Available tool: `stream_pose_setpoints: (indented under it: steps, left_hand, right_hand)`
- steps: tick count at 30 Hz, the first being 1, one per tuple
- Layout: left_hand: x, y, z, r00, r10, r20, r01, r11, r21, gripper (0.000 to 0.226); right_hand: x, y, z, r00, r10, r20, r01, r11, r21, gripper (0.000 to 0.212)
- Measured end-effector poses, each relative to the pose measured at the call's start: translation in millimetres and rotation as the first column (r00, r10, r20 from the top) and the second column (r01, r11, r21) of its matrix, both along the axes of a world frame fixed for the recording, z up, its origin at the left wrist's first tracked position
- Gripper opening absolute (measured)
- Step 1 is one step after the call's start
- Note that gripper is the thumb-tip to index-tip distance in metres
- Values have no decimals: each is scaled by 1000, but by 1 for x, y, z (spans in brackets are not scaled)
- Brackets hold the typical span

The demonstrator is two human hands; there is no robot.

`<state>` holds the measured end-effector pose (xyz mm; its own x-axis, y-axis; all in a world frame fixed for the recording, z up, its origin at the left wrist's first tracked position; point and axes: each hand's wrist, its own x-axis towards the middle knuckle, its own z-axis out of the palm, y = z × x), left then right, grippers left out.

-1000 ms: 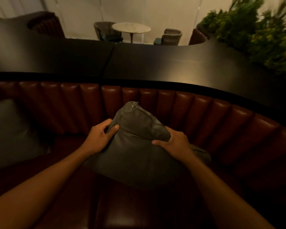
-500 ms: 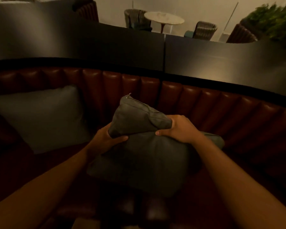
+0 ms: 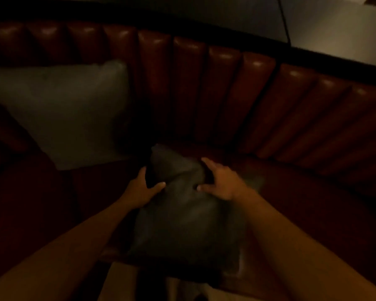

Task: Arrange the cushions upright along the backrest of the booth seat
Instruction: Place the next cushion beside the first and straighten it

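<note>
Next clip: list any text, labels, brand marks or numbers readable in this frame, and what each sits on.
None readable.
The dark cushion held by the left hand and right hand: no tag or print visible; the frame is dim and blurred.
The grey cushion against the backrest: plain, no label seen.
The backrest's red channelled upholstery: only light reflections, no lettering.

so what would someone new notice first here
Both hands, left and right, grip a dark grey cushion at bottom centre, over the seat. To the left, a paler cushion leans upright against the ribbed red-brown backrest curving across the top.
</note>
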<state>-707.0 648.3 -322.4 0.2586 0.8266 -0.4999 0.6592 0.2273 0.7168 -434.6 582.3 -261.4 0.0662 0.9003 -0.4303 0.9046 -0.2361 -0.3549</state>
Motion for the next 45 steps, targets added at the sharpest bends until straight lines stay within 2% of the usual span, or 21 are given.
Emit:
stream_pose_setpoints:
  steps: [2,3,5,8,10,13,16,20,23,26,28,33,41,45]
  left_hand:
    - [-2,-4,-23,990,-115,-85,121,991,61,110]
    - [-3,-8,-32,968,-226,-109,237,967,91,115]
    - [-1,-17,-49,878,-433,-202,465,872,154,123]
    - [6,-27,-54,783,-502,-367,595,777,207,106]
    - [13,-35,-56,754,-472,-456,615,752,239,101]
    - [29,-37,-60,709,-462,-533,667,684,295,109]
    - [42,-20,-65,667,-468,-580,690,681,244,118]
    - [51,9,-82,677,-503,-538,677,713,186,127]
    - [50,15,-99,741,-557,-375,627,774,89,134]
    - [50,3,-116,796,-537,-277,564,825,23,137]
    - [50,-3,-125,782,-511,-358,567,821,67,138]
    - [55,3,-132,673,-510,-536,645,760,85,135]
    - [58,8,-143,620,-494,-610,690,713,125,131]
    - [60,12,-147,621,-410,-668,696,680,230,128]
  right_hand:
    - [-13,-20,-49,999,40,20,-36,985,-166,109]
    - [-19,-32,-67,997,56,44,-45,975,-217,111]
    - [-27,-51,-89,991,51,126,-28,983,-182,111]
    - [-25,-64,-99,996,-18,93,30,991,-130,103]
    - [-23,-70,-103,996,-9,94,16,998,-66,99]
    - [-21,-65,-114,990,-50,132,30,989,147,100]
    - [-19,-47,-126,982,-77,173,33,969,244,102]
    - [-20,-21,-148,976,-135,173,99,975,199,112]
    - [-21,-20,-169,973,-154,172,132,982,133,116]
    - [-25,-31,-184,966,-178,188,137,968,210,116]
    - [-29,-36,-193,960,-190,204,134,956,261,116]
    - [-27,-32,-207,954,-195,229,121,946,301,116]
    - [-25,-26,-220,950,-193,245,123,953,277,115]
    - [-22,-23,-225,955,-183,235,120,959,258,114]
